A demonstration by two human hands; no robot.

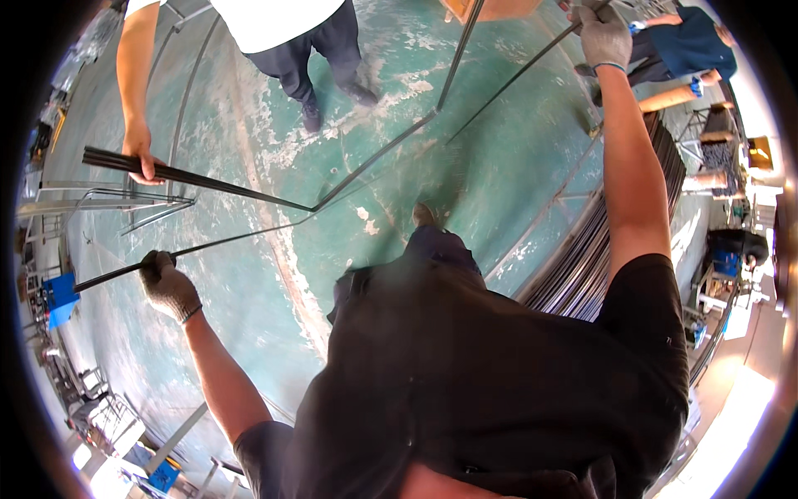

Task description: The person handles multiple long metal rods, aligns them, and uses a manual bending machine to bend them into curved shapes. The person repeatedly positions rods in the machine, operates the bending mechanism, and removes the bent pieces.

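Clearly, a dark rod (224, 240) inside the left hand's (170, 287) curled fingers (155, 262).

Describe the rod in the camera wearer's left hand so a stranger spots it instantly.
Over the left part of the worn green floor is the wearer's gloved left hand. The thin dark rod runs through that grip, slanting up toward the right. Its gloved grip sets it apart from the thicker bundle above it, which a co-worker's bare hand holds.
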